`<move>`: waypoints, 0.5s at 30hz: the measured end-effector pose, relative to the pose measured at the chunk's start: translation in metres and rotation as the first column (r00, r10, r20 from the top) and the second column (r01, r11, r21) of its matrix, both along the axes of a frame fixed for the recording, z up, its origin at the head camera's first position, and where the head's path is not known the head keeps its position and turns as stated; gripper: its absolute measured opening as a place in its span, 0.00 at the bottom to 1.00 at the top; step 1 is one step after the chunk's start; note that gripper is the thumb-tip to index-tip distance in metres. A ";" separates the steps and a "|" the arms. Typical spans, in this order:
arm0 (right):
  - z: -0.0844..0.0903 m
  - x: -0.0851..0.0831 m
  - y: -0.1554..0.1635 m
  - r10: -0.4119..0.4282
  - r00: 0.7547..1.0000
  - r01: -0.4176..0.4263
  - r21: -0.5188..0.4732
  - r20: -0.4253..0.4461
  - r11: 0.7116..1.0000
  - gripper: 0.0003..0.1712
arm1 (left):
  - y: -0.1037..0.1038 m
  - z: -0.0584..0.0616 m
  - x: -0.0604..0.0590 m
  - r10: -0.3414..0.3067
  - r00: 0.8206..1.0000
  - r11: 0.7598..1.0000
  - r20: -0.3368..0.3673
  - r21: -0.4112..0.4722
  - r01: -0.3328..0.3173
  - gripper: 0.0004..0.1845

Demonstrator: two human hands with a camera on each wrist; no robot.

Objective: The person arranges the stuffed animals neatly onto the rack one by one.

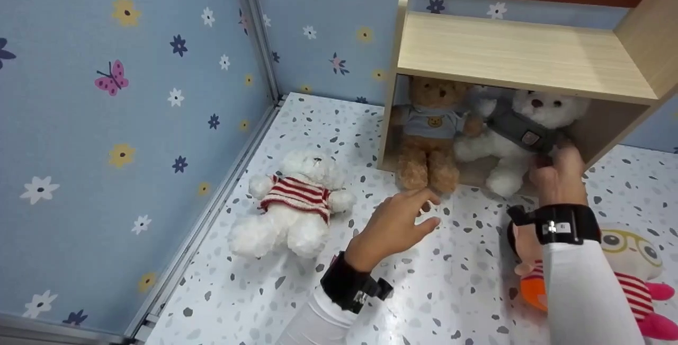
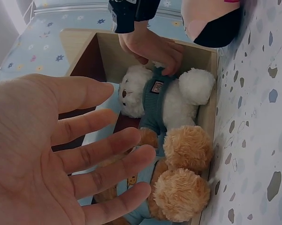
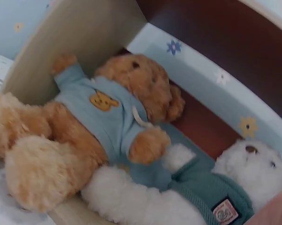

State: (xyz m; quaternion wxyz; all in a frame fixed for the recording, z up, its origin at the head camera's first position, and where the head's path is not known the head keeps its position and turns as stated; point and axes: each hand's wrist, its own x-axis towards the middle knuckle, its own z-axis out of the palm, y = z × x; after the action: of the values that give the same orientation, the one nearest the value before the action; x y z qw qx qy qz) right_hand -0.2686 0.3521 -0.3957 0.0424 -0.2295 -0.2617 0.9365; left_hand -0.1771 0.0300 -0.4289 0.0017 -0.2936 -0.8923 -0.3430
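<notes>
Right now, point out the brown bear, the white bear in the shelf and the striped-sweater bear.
brown teddy bear (image 1: 430,122), head view, blue shirt.
white teddy bear in grey sweater (image 1: 522,132), head view, sweater.
white teddy bear in striped sweater (image 1: 296,194), head view, sweater.

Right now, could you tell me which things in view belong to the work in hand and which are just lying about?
In hand:
- white bear in the grey-green sweater, gripped by the right hand
- brown bear beside it
- wooden shelf unit
- left hand, open, hovering

Lying about:
- white bear in the striped sweater
- doll with glasses
</notes>
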 end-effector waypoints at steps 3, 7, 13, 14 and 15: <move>0.005 -0.005 -0.003 -0.072 0.989 0.101 -0.237 0.126 0.966 0.10 | 0.000 0.001 0.001 0.004 1.000 1.000 -0.007 -0.008 -0.004 0.16; 0.010 0.004 -0.016 -0.055 0.988 0.087 -0.228 0.141 0.970 0.03 | 0.001 0.003 0.002 0.004 1.000 1.000 -0.007 -0.010 -0.004 0.16; 0.015 0.028 -0.040 0.046 0.999 -0.043 -0.188 0.012 0.981 0.05 | 0.001 0.003 0.002 -0.003 1.000 1.000 -0.010 -0.009 0.002 0.16; 0.014 0.032 -0.044 0.064 0.998 -0.064 -0.191 -0.010 0.980 0.06 | 0.001 0.003 0.002 -0.003 1.000 1.000 -0.012 -0.009 0.003 0.16; 0.014 0.036 -0.047 0.084 0.996 -0.088 -0.195 -0.030 0.977 0.06 | 0.002 0.003 0.002 -0.003 1.000 1.000 -0.013 -0.007 0.003 0.16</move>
State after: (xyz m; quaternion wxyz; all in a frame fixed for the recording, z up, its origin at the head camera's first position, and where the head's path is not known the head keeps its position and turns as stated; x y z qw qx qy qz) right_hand -0.2327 0.3049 -0.3821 -0.0180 -0.2111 -0.1774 0.9611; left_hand -0.1749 0.0315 -0.4263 0.0059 -0.2970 -0.8931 -0.3378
